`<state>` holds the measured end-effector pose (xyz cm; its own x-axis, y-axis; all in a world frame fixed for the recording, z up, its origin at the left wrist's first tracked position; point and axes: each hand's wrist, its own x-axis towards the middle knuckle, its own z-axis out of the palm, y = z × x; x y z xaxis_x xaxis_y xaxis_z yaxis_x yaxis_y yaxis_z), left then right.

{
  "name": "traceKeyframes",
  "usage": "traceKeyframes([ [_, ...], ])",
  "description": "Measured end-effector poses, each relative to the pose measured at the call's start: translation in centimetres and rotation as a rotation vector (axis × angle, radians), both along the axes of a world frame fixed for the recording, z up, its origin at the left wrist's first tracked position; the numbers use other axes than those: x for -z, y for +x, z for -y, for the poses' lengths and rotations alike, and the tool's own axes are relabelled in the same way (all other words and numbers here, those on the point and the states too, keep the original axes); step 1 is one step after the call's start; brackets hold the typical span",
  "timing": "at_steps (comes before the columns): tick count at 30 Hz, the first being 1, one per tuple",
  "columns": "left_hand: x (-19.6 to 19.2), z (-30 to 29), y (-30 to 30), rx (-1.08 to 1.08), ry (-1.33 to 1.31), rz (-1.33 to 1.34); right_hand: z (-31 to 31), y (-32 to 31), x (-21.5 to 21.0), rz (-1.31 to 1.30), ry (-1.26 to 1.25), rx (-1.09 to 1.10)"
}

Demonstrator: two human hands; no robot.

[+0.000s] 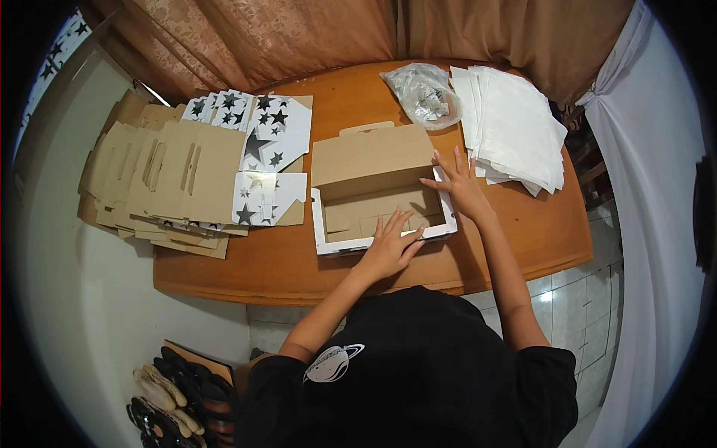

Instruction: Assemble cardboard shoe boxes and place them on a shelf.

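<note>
Standing open, the box [373, 188] is centred on the counter [523, 231], probably for easy reach. The left hand [387, 243] spreads over its front rim, the right hand [464, 194] over its right wall; both look unclenched, perhaps steadying it. Flat boxes [213, 160] lie left, a bag [427, 97] and sheets [515, 127] far right, apparently leaving room.

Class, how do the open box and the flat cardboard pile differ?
The open box is folded into shape with raised walls; the flat cardboard pile lies in overlapping, flattened pieces. The open box is a single item, while the flat cardboard pile holds many. Both show plain brown cardboard and white areas.
</note>
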<state>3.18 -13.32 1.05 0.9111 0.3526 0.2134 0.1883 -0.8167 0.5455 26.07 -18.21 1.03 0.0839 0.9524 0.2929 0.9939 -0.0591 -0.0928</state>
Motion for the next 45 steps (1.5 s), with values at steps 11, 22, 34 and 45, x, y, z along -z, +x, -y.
traceKeyframes([
  [11, 0.1, -8.6, -1.3, -0.264, -0.098, -0.478, -3.0, -5.2, 0.0, -0.657, -0.279, -0.313],
  [22, 5.6, -11.3, -0.8, -0.279, -0.347, -1.093, -6.5, -6.0, 3.3, -0.289, -1.084, 0.105],
  [34, -2.8, -6.7, 3.9, -0.238, 0.051, -0.731, -2.4, -5.7, -0.2, -0.568, -0.208, -0.133],
  [45, -2.5, -4.6, 20.1, 0.261, 0.224, 0.032, 5.6, 7.3, 1.8, -0.477, 0.440, 0.604],
])
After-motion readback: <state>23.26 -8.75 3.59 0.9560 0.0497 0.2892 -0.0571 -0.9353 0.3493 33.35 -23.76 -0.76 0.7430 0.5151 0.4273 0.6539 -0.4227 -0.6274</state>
